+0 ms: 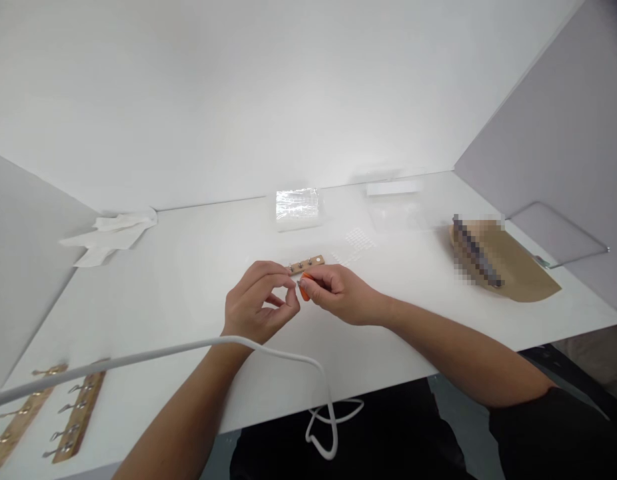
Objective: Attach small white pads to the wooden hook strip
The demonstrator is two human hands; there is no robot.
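My left hand (263, 299) is closed in a pinch, thumb against forefinger, near the middle of the table. A tiny pale thing shows at its fingertips, too small to name. My right hand (338, 293) is shut on a small orange tool (305, 287) with a short metallic tip. That tip points at the left fingertips and is touching or almost touching them. Just behind both hands lies a short wooden hook rack (313, 261) with several metal hooks; its left end is hidden by my left hand.
Rows of tiny white pieces (359, 238) lie behind my right hand. Farther back are a shiny clear-wrapped pack (297, 208) and a clear bag (396, 210). White paper (113, 233), brown paper (523, 267) and wooden hook racks (81, 420) lie around. A white cable (188, 345) crosses my left forearm.
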